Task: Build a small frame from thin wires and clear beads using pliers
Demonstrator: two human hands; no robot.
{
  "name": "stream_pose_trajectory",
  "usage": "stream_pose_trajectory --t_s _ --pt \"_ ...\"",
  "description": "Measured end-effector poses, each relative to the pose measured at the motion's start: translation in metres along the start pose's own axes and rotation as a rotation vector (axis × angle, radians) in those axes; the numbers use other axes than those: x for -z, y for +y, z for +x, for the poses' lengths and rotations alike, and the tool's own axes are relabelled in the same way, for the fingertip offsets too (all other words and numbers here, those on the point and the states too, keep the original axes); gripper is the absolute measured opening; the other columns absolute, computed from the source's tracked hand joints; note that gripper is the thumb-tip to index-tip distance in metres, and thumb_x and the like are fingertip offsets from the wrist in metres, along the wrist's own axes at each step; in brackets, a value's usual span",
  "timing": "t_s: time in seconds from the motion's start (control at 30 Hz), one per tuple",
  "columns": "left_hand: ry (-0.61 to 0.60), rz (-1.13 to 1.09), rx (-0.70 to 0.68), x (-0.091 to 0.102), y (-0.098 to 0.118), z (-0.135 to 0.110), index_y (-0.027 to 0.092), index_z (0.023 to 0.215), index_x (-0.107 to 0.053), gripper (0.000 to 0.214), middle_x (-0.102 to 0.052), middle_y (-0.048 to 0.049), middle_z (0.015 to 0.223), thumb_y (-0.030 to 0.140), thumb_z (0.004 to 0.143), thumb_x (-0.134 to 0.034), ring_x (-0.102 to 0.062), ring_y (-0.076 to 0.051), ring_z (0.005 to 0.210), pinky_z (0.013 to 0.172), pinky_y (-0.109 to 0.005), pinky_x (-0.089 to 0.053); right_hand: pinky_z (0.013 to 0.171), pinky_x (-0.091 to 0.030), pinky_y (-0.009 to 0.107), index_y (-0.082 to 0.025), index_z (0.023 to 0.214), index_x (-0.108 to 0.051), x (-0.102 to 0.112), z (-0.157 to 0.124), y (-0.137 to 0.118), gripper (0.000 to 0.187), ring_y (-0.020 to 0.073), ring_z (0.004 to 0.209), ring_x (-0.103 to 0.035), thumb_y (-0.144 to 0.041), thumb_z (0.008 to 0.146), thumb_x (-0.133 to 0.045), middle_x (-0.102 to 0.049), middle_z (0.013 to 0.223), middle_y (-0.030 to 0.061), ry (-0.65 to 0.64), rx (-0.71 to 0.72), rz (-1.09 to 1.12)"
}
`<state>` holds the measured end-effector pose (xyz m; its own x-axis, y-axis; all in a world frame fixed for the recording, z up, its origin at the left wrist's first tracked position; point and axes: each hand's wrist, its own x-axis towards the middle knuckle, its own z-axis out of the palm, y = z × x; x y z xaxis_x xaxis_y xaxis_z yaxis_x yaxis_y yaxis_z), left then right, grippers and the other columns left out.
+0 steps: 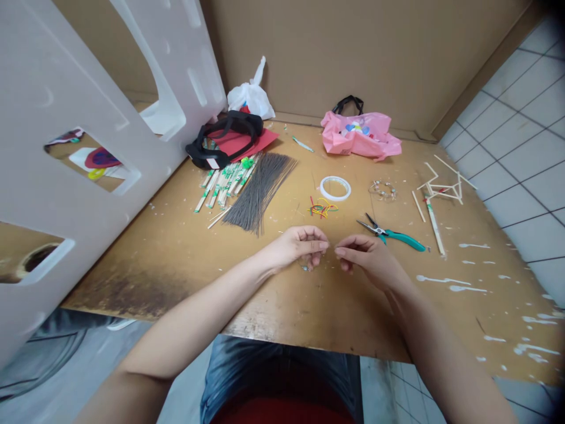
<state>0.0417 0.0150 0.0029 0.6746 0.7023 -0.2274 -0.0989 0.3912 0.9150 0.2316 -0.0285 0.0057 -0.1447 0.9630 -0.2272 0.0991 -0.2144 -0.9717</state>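
While the L hand and R hand face each other low over the table, tips near but apart, a small beaded bit hangs just under the L fingers, so L is the nearer hand & R has it off to its left. L thumb & forefinger are pinched, apparently on that bit; R thumb & forefinger are pressed together too, but can't tell if on a fine wire. Bit's long axis: too small to tell. Just beyond R: 1 pair of pliers, jaws apart, nose toward the hands, handles angled off right. Ahead, approx. centre: 1 tangle of colored bands, 1 tape roll, then 1 beaded wire ring to the right. Left: 1 bundle of grey wires, too many to count, w/ wrapped chopsticks beside it, several, overlapping. Far right: 1 stick frame, 1 loose stick nearby. At the back: 2 bags, i.e. 1 white bag, 1 pink bag, plus 1 black headset on red paper.
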Motion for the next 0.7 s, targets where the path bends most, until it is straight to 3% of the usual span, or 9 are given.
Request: stream_pose_trajectory --t_s 0.13,0.7 --pt "-0.016 -0.04 0.015 0.0022 0.0027 0.0002 0.012 0.079 -0.054 0.034 -0.065 -0.0022 0.074 0.035 0.065 -0.074 -0.059 -0.008 0.051 0.042 -0.018 -0.04 0.045 -0.04 0.022 -0.018 0.071 -0.067 0.0063 0.0001 0.0009 0.023 0.0089 0.047 -0.051 -0.04 0.066 -0.073 -0.059 0.054 -0.0018 0.0 0.005 -0.082" --pt "0.019 0.023 0.007 0.0009 -0.0029 0.0029 0.011 0.08 -0.06 0.036 -0.055 0.0048 0.055 0.04 0.064 -0.074 -0.044 -0.003 0.038 0.041 -0.019 -0.032 0.046 -0.04 0.022 -0.019 0.075 -0.07 0.0012 -0.0011 -0.0002 0.024 0.0082 0.049 -0.048 -0.041 0.066 -0.072 -0.057 0.057 -0.0018 -0.066 -0.032 -0.04"
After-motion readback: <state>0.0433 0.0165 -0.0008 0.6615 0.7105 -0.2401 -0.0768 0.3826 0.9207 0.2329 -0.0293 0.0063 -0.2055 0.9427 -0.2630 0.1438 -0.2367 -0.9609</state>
